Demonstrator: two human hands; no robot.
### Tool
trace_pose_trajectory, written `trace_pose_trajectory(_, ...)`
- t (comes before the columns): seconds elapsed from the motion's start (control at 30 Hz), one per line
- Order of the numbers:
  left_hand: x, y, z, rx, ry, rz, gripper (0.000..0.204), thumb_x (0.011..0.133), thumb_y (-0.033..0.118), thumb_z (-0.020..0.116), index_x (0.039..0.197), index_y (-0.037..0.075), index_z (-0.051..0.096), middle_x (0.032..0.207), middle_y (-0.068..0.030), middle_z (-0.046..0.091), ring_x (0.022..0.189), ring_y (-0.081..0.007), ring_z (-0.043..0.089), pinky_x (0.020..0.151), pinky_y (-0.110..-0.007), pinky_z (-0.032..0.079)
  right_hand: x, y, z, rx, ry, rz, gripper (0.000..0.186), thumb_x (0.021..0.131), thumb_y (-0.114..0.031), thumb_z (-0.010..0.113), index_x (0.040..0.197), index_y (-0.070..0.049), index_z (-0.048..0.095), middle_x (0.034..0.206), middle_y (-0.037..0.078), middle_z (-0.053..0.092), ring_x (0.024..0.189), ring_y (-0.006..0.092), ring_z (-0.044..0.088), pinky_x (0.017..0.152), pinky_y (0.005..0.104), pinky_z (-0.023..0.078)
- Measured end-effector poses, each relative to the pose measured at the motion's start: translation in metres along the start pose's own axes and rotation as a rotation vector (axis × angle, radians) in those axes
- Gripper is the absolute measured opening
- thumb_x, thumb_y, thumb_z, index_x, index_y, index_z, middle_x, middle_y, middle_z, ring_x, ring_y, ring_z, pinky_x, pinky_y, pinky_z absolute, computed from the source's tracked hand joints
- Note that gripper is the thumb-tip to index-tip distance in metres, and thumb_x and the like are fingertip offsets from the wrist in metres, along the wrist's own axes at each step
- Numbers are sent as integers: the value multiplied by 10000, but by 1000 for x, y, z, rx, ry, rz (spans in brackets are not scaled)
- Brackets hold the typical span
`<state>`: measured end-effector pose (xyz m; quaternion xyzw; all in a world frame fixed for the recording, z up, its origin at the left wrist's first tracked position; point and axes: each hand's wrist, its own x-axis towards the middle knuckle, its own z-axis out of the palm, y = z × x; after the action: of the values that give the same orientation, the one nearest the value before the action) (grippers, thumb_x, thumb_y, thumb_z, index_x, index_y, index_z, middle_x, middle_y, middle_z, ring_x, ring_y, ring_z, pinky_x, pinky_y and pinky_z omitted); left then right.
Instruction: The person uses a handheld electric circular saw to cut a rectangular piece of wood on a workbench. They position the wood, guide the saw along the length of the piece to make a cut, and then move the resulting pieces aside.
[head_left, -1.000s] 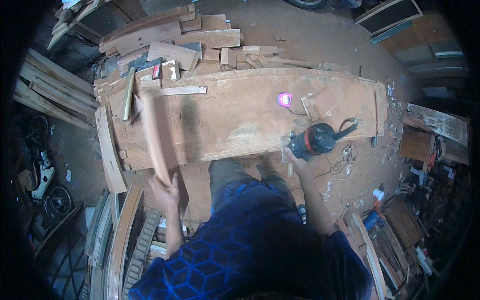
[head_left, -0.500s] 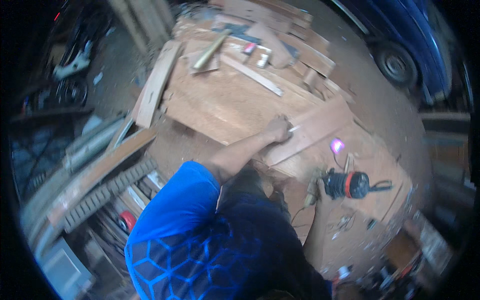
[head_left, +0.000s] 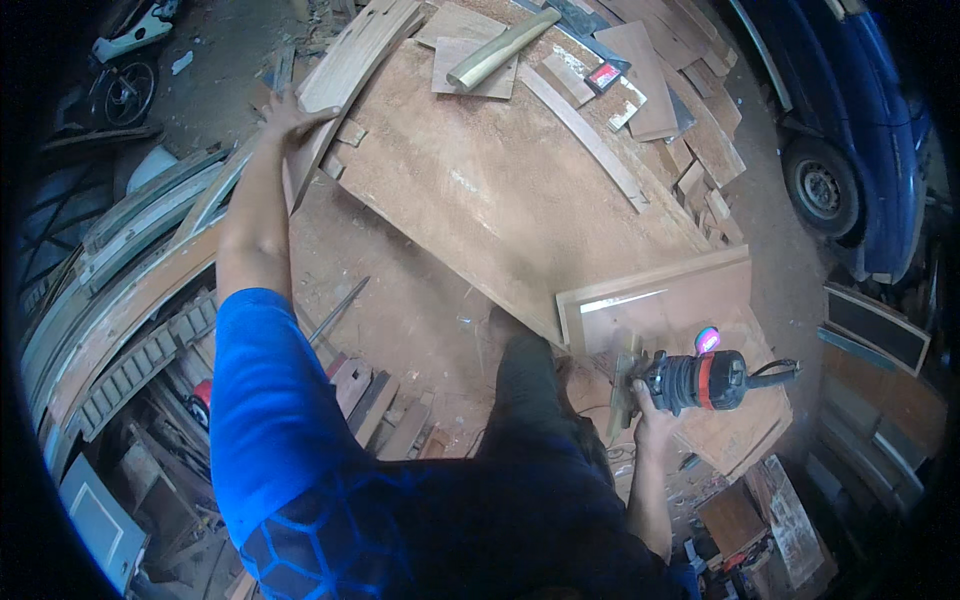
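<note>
My right hand [head_left: 655, 417] is wrapped round a corded power tool [head_left: 697, 381] that looks like a router. Its body is black with a red band, and its flat base plate [head_left: 624, 386] faces left. Beside it, on the right part of the plywood bench top, rests a wooden panel [head_left: 690, 295] with a pale raised strip along its far edge. Out to the far left my left hand [head_left: 288, 120] touches long wooden boards [head_left: 350, 60] leaning by the bench corner. Its fingers are spread, the thumb reaching over a board.
On the sawdust-covered bench top [head_left: 480, 180] lie a rounded wooden piece [head_left: 505, 48], a narrow strip [head_left: 585, 140] and a small red-and-black box [head_left: 604, 77]. Stacked boards line the far side. A blue vehicle [head_left: 870, 130] stands at right; curved timbers [head_left: 150, 290] lie at left.
My left hand has left the panel on the bench and swung out left to the long boards. The right hand still holds the power tool. The view has shifted.
</note>
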<state>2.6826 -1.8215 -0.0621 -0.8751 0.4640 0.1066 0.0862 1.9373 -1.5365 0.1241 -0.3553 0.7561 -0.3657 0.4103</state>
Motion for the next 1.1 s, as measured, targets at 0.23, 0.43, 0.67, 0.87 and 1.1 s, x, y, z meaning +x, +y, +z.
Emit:
trace_pose_trajectory(0.23,2,6,-12,-17,-90,29,1447,484,783,882,1548,-42,353,1549,-305,407,1453,-468,383,1173,-593,351,1,-21,18,-147,-35,40,649,767,-6,896,1296,12,520,1168,96,640,1018,195,638,953,357,518)
trace_pose_trajectory(0.43,-93,49,-42,1,282,121,964,671,557,900,1323,-46,525,1268,-269,564,1285,-392,521,995,-516,505,3,-35,28,-30,-41,-123,593,774,-5,891,1262,7,555,1130,79,643,988,182,632,944,351,513)
trace_pose_trajectory(0.67,-146,102,-16,-189,290,139,675,805,219,757,1406,20,522,1269,-241,660,1098,-427,686,978,-506,536,1,-47,27,43,-71,-120,689,767,18,874,1353,28,512,1255,112,627,1081,213,632,981,361,520)
trace_pose_trajectory(0.87,-232,85,-60,-386,22,6,878,792,512,787,1447,-4,512,1261,-286,674,1195,-434,649,1001,-503,521,10,-50,-10,109,-45,-13,575,717,-43,931,1192,53,621,1167,110,699,1032,207,694,950,377,566)
trace_pose_trajectory(1.1,-378,145,-112,-475,88,248,790,823,388,824,1407,-58,534,1237,-292,681,1183,-427,651,1025,-462,493,-4,-26,-72,185,268,-105,557,734,-91,939,1177,23,620,1145,104,711,1032,190,693,949,366,561)
